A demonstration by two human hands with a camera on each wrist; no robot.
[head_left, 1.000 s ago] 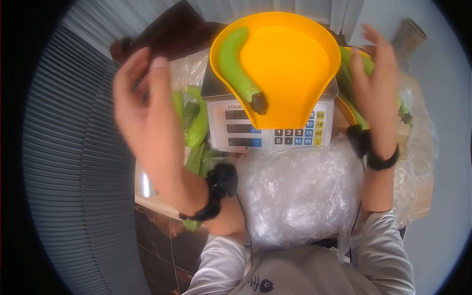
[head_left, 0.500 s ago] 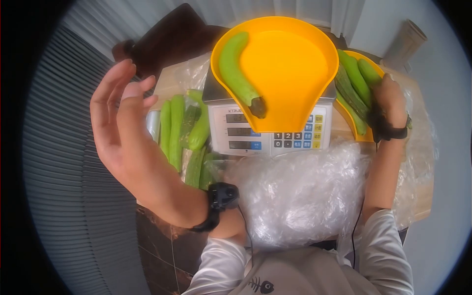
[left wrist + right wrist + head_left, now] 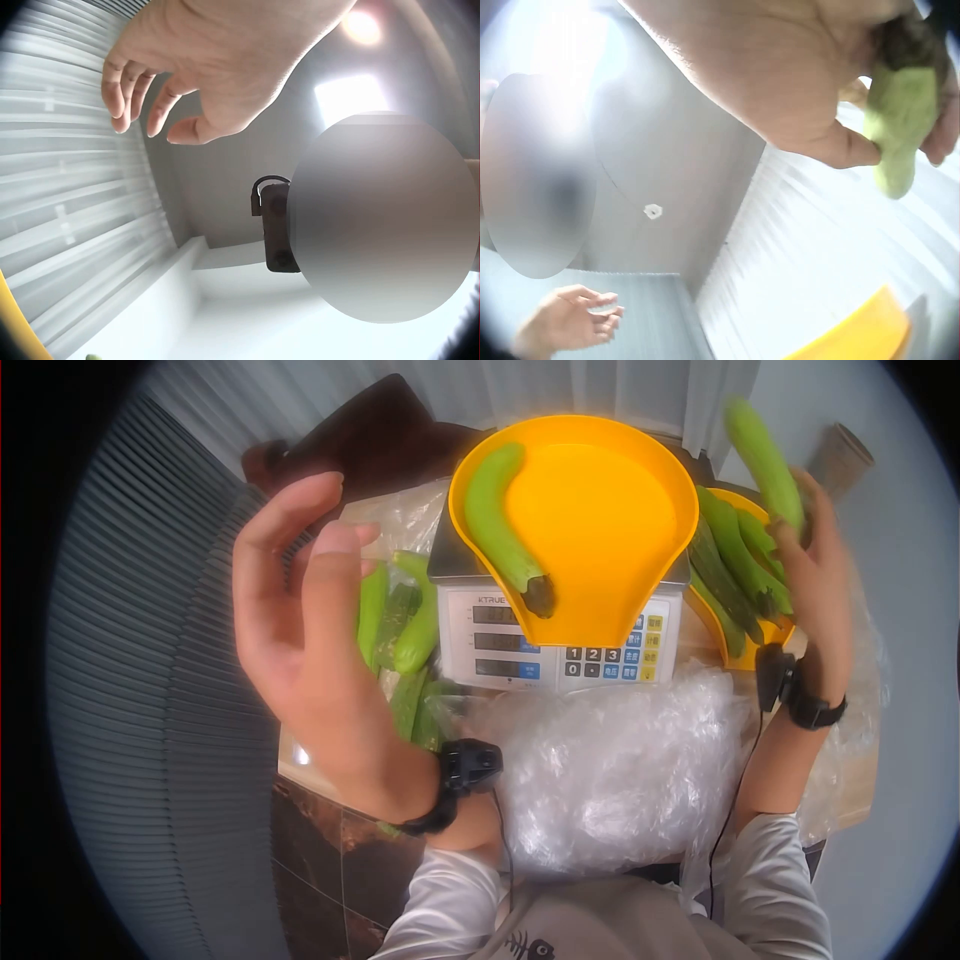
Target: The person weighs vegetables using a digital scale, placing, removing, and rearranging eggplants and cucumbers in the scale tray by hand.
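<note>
Clock positions run round the pan, with 12 at the far side. At 8 the left hand hangs in the air, fingers loosely bent; its grip is slack and has nothing in it. Just beyond it, near the scale, lies a pile of gourds on the desk.

The scale carries the pan. One gourd lies along the pan's left side, tip toward 10, dark stem end toward 7. At 6, in front of the scale, sits a heap of crumpled bags.

At 3 to 4 is a tray with several more gourds. Beside it the right hand has its grip round the stem end of a raised gourd, whose free tip points toward 11 from the hand.

The step seems to be carrying this one gourd. Held by one end, it will probably swing, so keep the thumb firm along its side and turn the wrist slowly. Keep the free tip above the pan's rim, and lower it before letting go; a drop could bruise the skin or jolt the scale. The slack left hand could steady that tip.
</note>
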